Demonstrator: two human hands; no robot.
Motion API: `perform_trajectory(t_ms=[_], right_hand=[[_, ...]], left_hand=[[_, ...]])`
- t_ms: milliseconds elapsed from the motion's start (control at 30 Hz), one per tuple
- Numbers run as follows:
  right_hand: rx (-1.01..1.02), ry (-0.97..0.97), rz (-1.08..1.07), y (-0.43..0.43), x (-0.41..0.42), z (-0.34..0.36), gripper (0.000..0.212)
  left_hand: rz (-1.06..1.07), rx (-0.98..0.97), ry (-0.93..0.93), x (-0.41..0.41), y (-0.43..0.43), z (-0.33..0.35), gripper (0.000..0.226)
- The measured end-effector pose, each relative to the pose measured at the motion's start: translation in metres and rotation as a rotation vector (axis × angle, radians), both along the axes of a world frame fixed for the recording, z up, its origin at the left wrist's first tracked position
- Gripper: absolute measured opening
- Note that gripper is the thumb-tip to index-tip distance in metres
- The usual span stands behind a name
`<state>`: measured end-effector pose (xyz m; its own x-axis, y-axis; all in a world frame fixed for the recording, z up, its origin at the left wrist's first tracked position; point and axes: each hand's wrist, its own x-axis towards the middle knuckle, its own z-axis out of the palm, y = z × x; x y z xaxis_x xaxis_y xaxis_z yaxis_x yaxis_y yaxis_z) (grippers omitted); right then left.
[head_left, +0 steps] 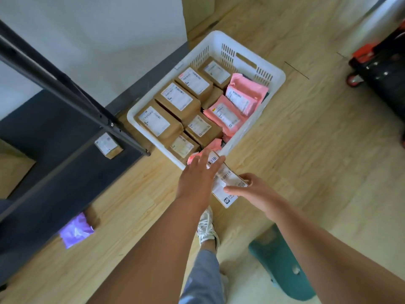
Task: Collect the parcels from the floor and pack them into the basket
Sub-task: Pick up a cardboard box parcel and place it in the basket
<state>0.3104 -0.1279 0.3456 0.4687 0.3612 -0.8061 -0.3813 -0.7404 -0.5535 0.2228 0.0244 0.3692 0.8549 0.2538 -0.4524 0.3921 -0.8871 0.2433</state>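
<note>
Nearby, a black pole [65,85] flanks the basket [249,130] beneath the parcel [228,177]

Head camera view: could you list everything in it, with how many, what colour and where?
basket: one, white, on the floor by the wall
brown boxes: at least six, white labels, basket's left side
pink bags: several, basket's right side
labelled parcel: one, white label, above the basket's near corner
small box: one, brown, on the dark surface at left
purple bag: one, on the floor at lower left
rack: one, black metal, at left
teal object: one, floor at lower right
wheeled object: one, black and red, upper right
shoe: one, white, below the hands
left hand: flat, resting on the labelled parcel
right hand: pinches the labelled parcel
</note>
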Motion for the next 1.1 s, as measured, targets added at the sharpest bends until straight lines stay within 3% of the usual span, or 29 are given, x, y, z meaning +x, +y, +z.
perform_trajectory(t_ms=[100, 233, 333, 433, 500, 600, 733, 900, 1100], right_hand=[[-0.015, -0.007, -0.08, 0.025, 0.03, -0.013, 0.055], [-0.03, -0.015, -0.174, 0.057, 0.068, -0.031, 0.057], [-0.037, 0.02, -0.264, 0.084, 0.103, -0.042, 0.055], [-0.034, 0.039, -0.297, 0.104, 0.136, -0.056, 0.067], [-0.056, 0.029, -0.265, 0.11, 0.155, -0.062, 0.058], [-0.068, 0.008, -0.126, 0.118, 0.183, -0.064, 0.041], [-0.031, -0.037, -0.047, 0.131, 0.222, -0.077, 0.061], [-0.048, -0.145, 0.11, 0.151, 0.274, -0.098, 0.065], [-0.097, -0.108, 0.217, 0.153, 0.331, -0.15, 0.066]], left_hand=[[0.29, -0.126, -0.012, 0.031, 0.017, -0.013, 0.093], [0.684, -0.428, -0.008, 0.069, 0.039, -0.022, 0.045], [0.742, -0.609, 0.017, 0.102, 0.06, -0.029, 0.028], [0.795, -0.639, 0.045, 0.14, 0.077, -0.045, 0.021], [0.851, -0.668, 0.068, 0.159, 0.081, -0.055, 0.016], [0.908, -0.728, 0.051, 0.182, 0.081, -0.068, 0.015], [0.963, -0.816, 0.024, 0.213, 0.082, -0.086, 0.015], [1.145, -0.87, 0.002, 0.259, 0.085, -0.113, 0.018], [1.264, -0.913, -0.006, 0.309, 0.071, -0.159, 0.042]])
